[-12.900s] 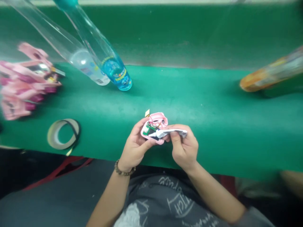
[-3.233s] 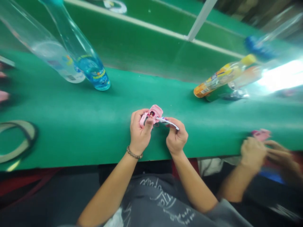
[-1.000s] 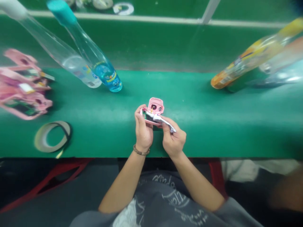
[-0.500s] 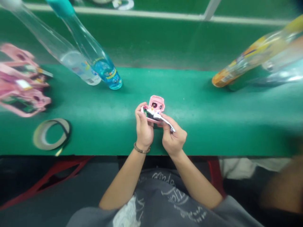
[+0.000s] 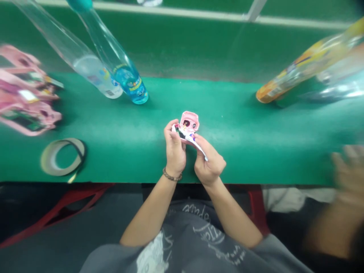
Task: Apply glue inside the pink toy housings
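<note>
My left hand [image 5: 175, 151] is closed around the left side of a small pink plastic casing [image 5: 190, 116]. The casing lies opened out, its back half tilted up with two round openings, and green and dark parts with small wires show inside the front half. My right hand [image 5: 209, 162] pinches a thin white strip [image 5: 201, 149] with a purple mark near its upper end. That upper end meets the casing's right side; whether it is fixed there I cannot tell. Fingers hide the casing's lower edge.
More pink casings [image 5: 25, 94] with circuit boards are piled at the left, above a tape roll [image 5: 63, 157]. Behind stand a blue bottle [image 5: 132, 87], a clear bottle [image 5: 99, 77] and an orange-yellow bottle [image 5: 280, 85]. Another person's blurred hand [image 5: 351, 170] is at the right edge.
The white strip now sits lower and flatter against the casing's right side. Another person's hand has come over the table at the right. The whole view has shifted slightly.
</note>
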Demonstrator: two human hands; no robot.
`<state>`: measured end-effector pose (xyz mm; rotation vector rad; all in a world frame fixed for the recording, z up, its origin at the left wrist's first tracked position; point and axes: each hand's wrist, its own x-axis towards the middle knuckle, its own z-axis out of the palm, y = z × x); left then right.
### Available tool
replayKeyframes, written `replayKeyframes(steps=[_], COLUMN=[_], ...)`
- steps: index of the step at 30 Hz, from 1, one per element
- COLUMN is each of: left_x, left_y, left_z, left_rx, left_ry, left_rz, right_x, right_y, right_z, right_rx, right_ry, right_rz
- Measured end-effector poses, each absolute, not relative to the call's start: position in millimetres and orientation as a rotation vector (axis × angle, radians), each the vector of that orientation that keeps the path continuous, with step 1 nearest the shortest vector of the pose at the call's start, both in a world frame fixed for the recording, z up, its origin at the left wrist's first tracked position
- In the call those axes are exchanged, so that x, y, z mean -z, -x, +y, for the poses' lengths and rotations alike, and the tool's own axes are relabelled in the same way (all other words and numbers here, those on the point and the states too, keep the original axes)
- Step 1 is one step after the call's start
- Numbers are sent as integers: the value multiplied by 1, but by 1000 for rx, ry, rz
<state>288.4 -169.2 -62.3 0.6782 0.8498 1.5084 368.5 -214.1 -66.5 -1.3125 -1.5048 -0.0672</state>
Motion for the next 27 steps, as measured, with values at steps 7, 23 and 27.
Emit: replayKeyframes(steps=[7,23,27], left_x=[66,64,64], left_y=[-287,-285,-285], left_z=[-168,-167,-166], left_rx=[-1534,-1530,-1563], left_ry=[-713,-642,-664], left_rz=[815,839,803], right_x=[73,76,78], right_y=[-372,-392,-390], right_z=[-209,-230,-228], right_rx=[60,-281,-288], right_ry=[1229,1459,1467], right_rz=[-1481,-1195,-1245])
